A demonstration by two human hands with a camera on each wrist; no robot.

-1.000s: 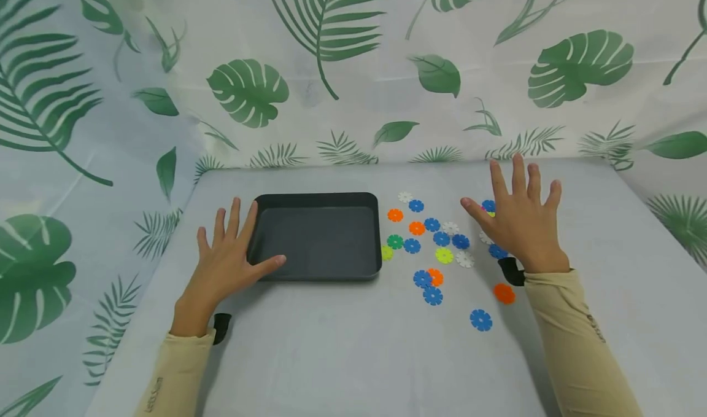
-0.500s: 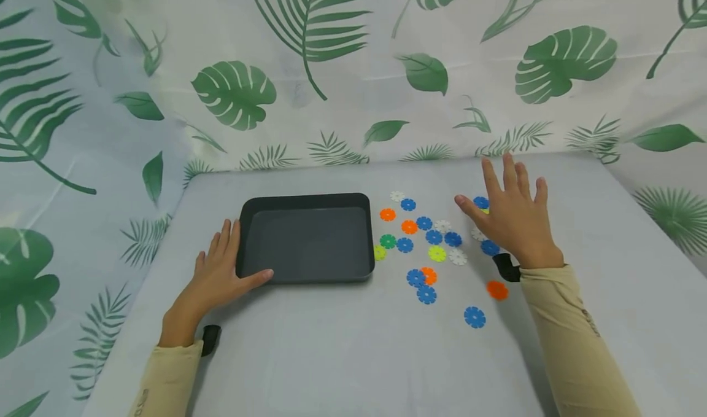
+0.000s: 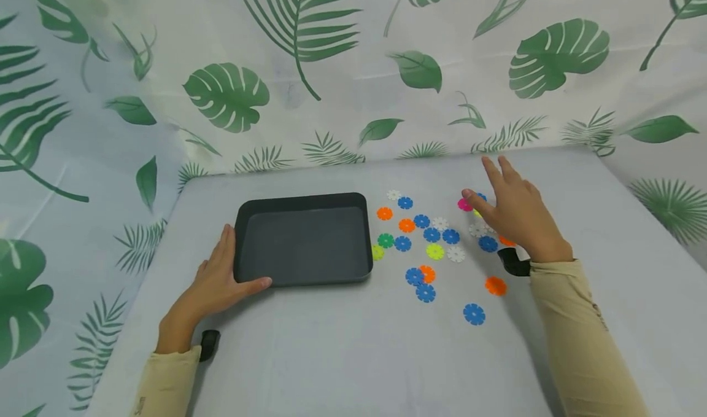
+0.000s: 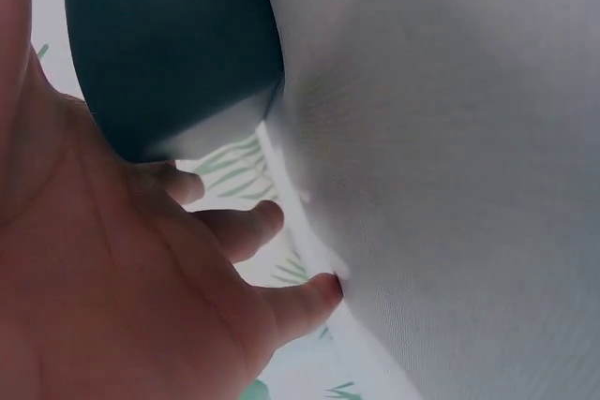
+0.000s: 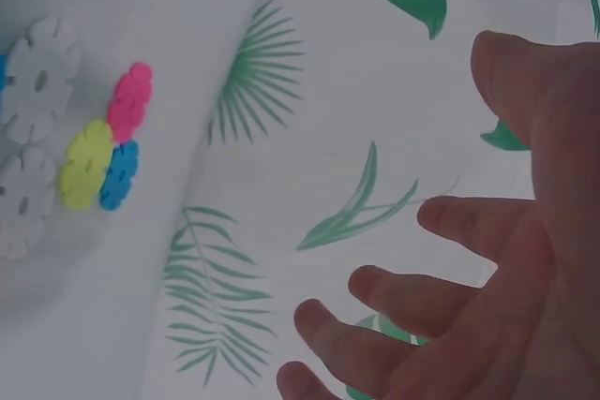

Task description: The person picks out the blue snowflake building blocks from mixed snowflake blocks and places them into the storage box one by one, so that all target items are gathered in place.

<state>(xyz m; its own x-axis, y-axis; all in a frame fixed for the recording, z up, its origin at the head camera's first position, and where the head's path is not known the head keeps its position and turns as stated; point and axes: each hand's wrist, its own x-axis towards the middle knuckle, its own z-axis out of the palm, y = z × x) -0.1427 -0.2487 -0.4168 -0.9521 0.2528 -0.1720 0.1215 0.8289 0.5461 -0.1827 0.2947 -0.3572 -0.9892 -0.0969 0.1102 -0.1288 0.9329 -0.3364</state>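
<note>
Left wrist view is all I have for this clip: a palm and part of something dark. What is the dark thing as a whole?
Observer: The head view shows all of it: a rectangular tray.

Reviewer: What lies to its right?

Observer: Notched discs in several colours, scattered on the table.

Reviewer: Are any of them being held?

Observer: None that I can see: the right hand is nearest to them, and it holds nothing.
</note>
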